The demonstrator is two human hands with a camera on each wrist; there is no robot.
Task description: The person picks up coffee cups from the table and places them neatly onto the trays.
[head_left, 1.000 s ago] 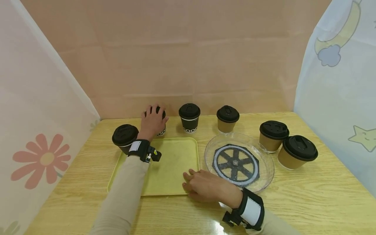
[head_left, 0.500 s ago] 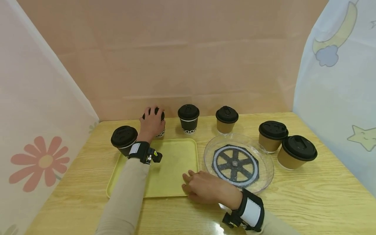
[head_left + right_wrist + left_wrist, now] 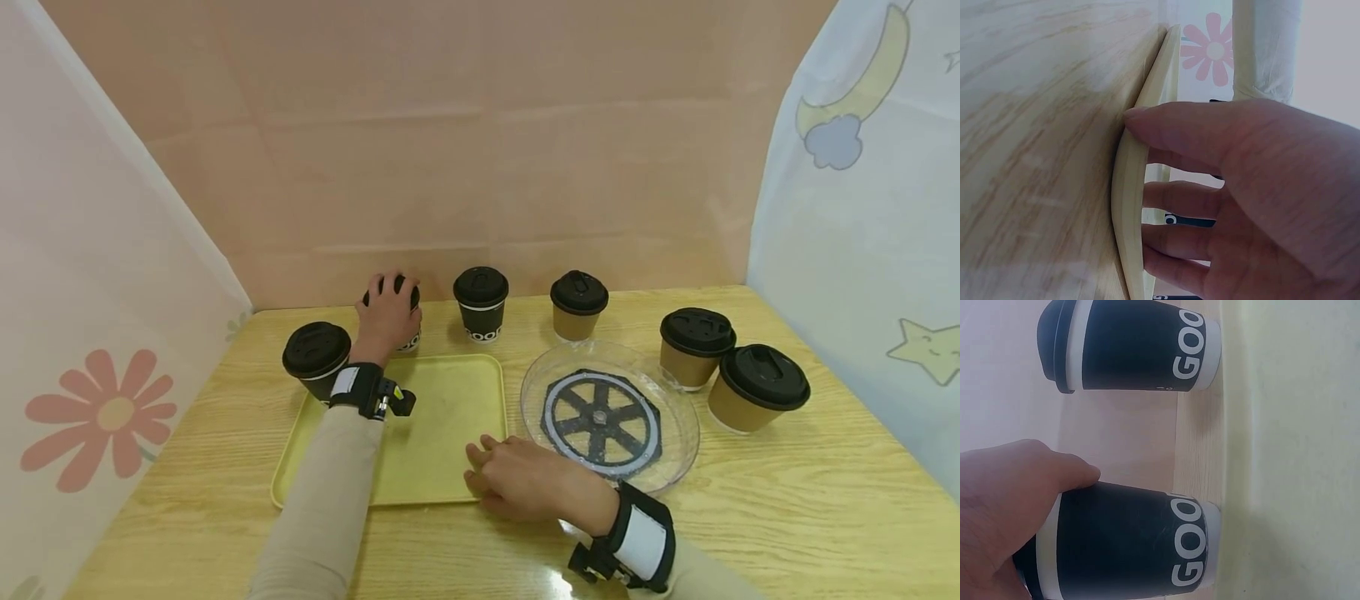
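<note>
My left hand (image 3: 384, 325) reaches over the far edge of the yellow tray (image 3: 438, 417) and grips a black paper cup with a dark lid from above. In the left wrist view that cup (image 3: 1122, 540) stands upright behind the tray's rim, my thumb along its upper side, its lid mostly covered by the hand. At the tray's near right corner is my right hand (image 3: 525, 477). The right wrist view has its thumb against the outside of the tray rim (image 3: 1127, 187) and the fingers on the inner side, so it pinches the rim.
Another black cup (image 3: 482, 304) stands right of the held one; a black-lidded cup (image 3: 317, 354) is by the tray's left side. Brown cups (image 3: 577, 308), (image 3: 696, 346), (image 3: 757, 387) stand behind and right of a clear round dish (image 3: 686, 450). Fabric walls enclose the wooden table (image 3: 817, 500).
The view has shifted slightly. Both hands keep their places, the left on the cup and the right at the tray corner.
</note>
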